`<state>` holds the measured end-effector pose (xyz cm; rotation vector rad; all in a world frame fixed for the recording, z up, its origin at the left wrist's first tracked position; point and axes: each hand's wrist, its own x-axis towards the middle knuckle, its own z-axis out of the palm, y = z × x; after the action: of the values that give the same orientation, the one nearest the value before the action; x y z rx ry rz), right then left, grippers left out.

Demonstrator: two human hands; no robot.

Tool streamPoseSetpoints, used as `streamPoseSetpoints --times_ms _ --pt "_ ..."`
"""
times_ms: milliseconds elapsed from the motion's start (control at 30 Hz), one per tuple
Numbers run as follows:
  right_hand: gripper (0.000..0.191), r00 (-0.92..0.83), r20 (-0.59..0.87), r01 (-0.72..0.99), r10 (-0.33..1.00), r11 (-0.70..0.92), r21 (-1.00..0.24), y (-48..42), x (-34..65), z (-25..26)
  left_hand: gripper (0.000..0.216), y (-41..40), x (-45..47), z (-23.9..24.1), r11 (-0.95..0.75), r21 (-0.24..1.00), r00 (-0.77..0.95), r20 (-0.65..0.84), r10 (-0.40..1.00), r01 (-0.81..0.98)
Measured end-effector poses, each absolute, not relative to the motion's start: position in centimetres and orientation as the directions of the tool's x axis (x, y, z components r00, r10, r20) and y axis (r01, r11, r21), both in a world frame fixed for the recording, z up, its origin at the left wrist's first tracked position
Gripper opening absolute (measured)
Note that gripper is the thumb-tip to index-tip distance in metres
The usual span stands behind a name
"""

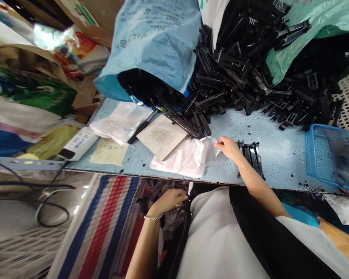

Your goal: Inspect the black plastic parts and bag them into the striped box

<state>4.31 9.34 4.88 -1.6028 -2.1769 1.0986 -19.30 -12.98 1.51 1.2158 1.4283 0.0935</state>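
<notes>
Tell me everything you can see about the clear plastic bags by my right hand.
The clear plastic bags look thin and wrinkled, whitish where layered. They lie near the front edge of the speckled blue table. A pale square block overlaps their far left part. At the right, your right hand pinches a loose, transparent edge.

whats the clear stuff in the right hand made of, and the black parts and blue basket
Clear stuff: probably thin plastic film, glossy, see-through, wrinkled. Black parts: probably moulded plastic, semi-gloss by soft highlights; possibly metal. Blue basket: likely plastic, translucent, with perforated walls.
</notes>
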Motion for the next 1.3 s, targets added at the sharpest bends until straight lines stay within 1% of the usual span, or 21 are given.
streamPoseSetpoints --times_ms 67,133,167,200,267,333,433,533,633,700,733,767,800,833,867,900,967,1100,1167,1233,1300 --pt "0.030 -0.389 -0.278 0.631 0.878 0.034 -0.775 8.7 4.3 5.0 0.035 -11.4 -17.4 3.4 0.429 0.799 0.188 -0.539 0.821 0.420" --pt "0.041 -0.404 -0.291 0.534 0.867 -0.035 -0.845 7.9 3.9 4.9 0.032 -8.8 -15.0 4.6 0.287 0.919 -0.021 -0.293 0.956 0.271" --pt "0.045 -0.413 -0.297 0.488 0.861 -0.066 -0.870 7.5 3.7 4.9 0.036 -7.2 -13.8 4.9 0.195 0.949 -0.139 -0.164 0.977 0.248" --pt "0.047 -0.420 -0.303 0.445 0.855 -0.097 -0.890 7.2 3.6 4.9 0.039 -5.7 -12.8 4.9 0.145 0.961 -0.223 -0.093 0.970 0.235" --pt "0.051 -0.413 -0.324 0.369 0.851 -0.169 -0.914 6.7 3.8 5.1 0.029 -3.1 -11.4 4.6 0.136 0.975 -0.315 -0.076 0.946 0.173" --pt "0.054 -0.388 -0.346 0.317 0.854 -0.229 -0.920 6.5 4.3 5.2 0.023 -1.7 -10.7 4.0 0.169 0.982 -0.310 -0.134 0.941 0.089" --pt "0.055 -0.370 -0.366 0.295 0.854 -0.265 -0.918 6.5 5.0 5.2 0.029 -1.2 -9.9 3.4 0.157 0.988 -0.273 -0.155 0.950 -0.015" --pt "0.054 -0.395 -0.323 0.314 0.860 -0.204 -0.927 6.8 5.3 5.3 0.032 -1.2 -9.4 3.2 0.114 0.989 -0.301 -0.138 0.944 -0.095" --pt "0.049 -0.418 -0.288 0.451 0.861 -0.078 -0.889 7.1 6.9 6.6 0.023 -1.2 -10.1 3.5 0.049 0.994 -0.345 -0.079 0.935 -0.094" --pt "0.042 -0.398 -0.286 0.653 0.872 0.050 -0.756 6.7 9.0 8.2 0.013 -1.5 -11.0 3.8 -0.009 1.000 -0.355 0.018 0.935 0.029" --pt "0.039 -0.363 -0.287 0.770 0.887 0.111 -0.628 6.2 10.2 9.1 0.007 -1.7 -11.3 4.0 -0.041 0.991 -0.341 0.081 0.936 0.124" --pt "0.037 -0.296 -0.289 0.880 0.911 0.142 -0.454 5.6 11.3 9.8 0.003 -1.9 -11.5 4.1 -0.078 0.972 -0.312 0.146 0.939 0.222" --pt "0.035 -0.236 -0.293 0.949 0.926 0.155 -0.275 4.8 12.1 10.3 0.009 -2.1 -11.6 4.2 -0.116 0.944 -0.269 0.204 0.941 0.310" --pt "0.035 -0.186 -0.292 0.981 0.938 0.159 -0.113 3.9 12.8 10.7 0.015 -2.2 -11.4 4.2 -0.151 0.912 -0.222 0.249 0.943 0.382" --pt "0.034 -0.161 -0.293 0.985 0.943 0.170 0.005 3.0 13.1 10.8 0.018 -2.2 -11.2 4.0 -0.178 0.883 -0.181 0.279 0.943 0.434" --pt "0.032 -0.164 -0.301 0.978 0.940 0.195 0.075 2.2 13.2 10.7 0.019 -2.2 -10.8 3.8 -0.197 0.860 -0.150 0.298 0.943 0.470" --pt "0.029 -0.200 -0.321 0.962 0.926 0.248 0.118 1.0 12.9 10.3 0.021 -2.2 -10.2 3.2 -0.215 0.829 -0.099 0.308 0.946 0.517" --pt "0.039 -0.197 -0.373 0.968 0.907 0.240 0.073 1.1 12.6 9.9 0.029 -2.3 -9.9 2.1 -0.231 0.788 -0.012 0.290 0.957 0.571" --pt "0.044 -0.183 -0.398 0.982 0.899 0.183 -0.037 1.9 13.8 10.2 0.031 -2.4 -10.1 1.8 -0.212 0.781 -0.015 0.273 0.962 0.587" --pt "0.045 -0.199 -0.422 0.953 0.884 0.074 -0.295 2.5 15.6 10.4 0.032 -2.5 -10.0 1.6 -0.184 0.786 -0.033 0.251 0.967 0.590" --pt "0.047 -0.270 -0.460 0.750 0.846 -0.116 -0.652 2.3 17.4 10.3 0.033 -2.4 -9.7 1.4 -0.159 0.809 -0.044 0.223 0.974 0.567"
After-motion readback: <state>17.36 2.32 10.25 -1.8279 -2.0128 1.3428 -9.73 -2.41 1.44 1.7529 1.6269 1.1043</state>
